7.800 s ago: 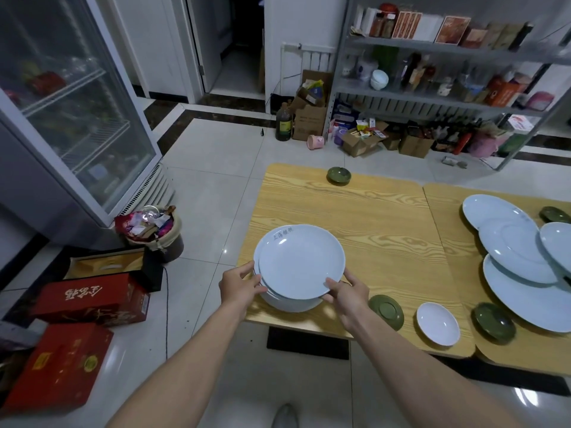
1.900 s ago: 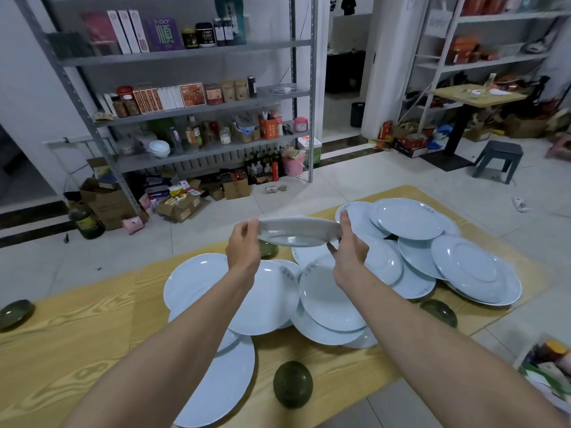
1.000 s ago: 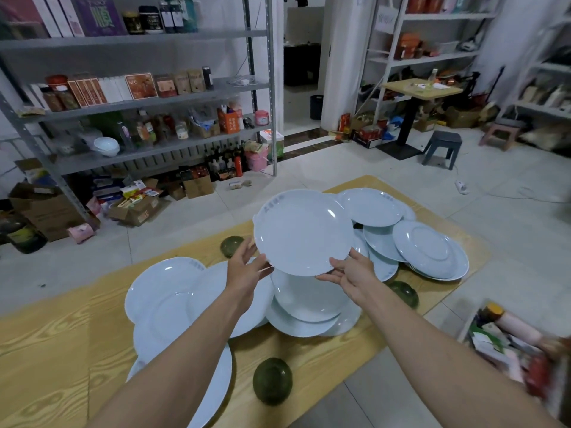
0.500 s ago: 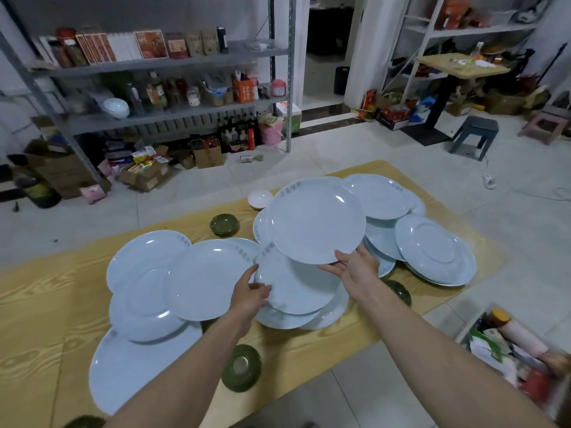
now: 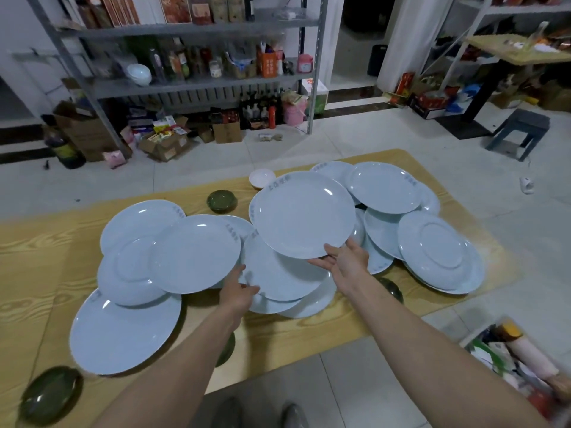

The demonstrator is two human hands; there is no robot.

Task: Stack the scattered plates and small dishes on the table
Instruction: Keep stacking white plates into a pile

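Right grip (image 5: pixel 346 264): grasps the near rim of a pale blue round ceramic plate (image 5: pixel 304 214), which I hold above the heap.
Left grip (image 5: pixel 239 291): at the rims of lying plates (image 5: pixel 194 251); I cannot tell if it clasps.
Progress: early. Plates overlap across the wooden desk (image 5: pixel 31 257), small dark green dishes (image 5: pixel 222 200) are scattered, and there is no tidy stack.
Attitude: face up, tilted toward me, far rim higher. Round, so no long axis.

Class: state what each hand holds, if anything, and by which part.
The right hand holds the raised plate by its near rim. The left hand meets a lying plate at its near edge; whether it grips cannot be told.
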